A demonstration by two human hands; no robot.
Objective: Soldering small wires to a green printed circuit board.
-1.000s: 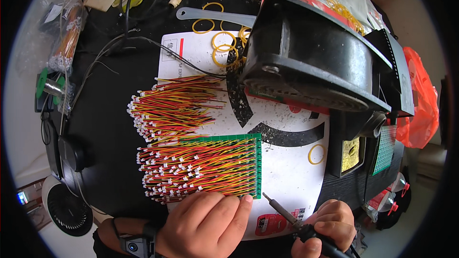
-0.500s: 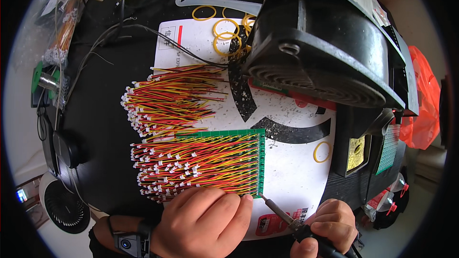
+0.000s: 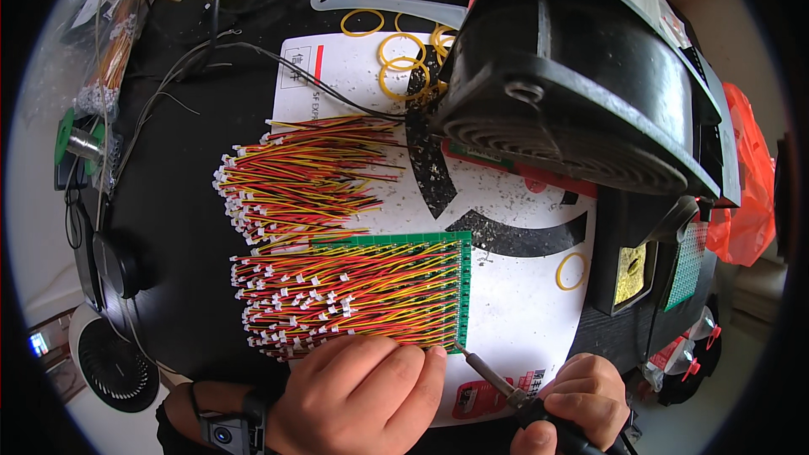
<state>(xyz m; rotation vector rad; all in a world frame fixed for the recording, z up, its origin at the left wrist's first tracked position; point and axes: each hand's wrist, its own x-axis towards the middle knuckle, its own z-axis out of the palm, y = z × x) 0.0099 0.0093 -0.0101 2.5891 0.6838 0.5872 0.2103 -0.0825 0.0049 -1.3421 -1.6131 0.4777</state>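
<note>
A green circuit board lies on white printed paper, covered with rows of red, yellow and black wires ending in white connectors. My left hand is closed at the board's near edge, thumb and forefinger pinching by the wire ends; the wire between them is mostly hidden. In my right hand is a soldering iron, gripped by its black handle. Its tip meets or nearly meets the board's near right corner, just right of my left fingertips. Behind the board lies a pile of loose matching wires.
A large black fan overhangs the paper's far right. Beside it are a soldering stand with yellow cleaning material and another green board. Yellow rubber bands lie behind. At left are a solder spool and cables.
The board, paper and fan appear shifted very slightly right and nearer in the picture. Both hands and the soldering iron stay almost where they were.
</note>
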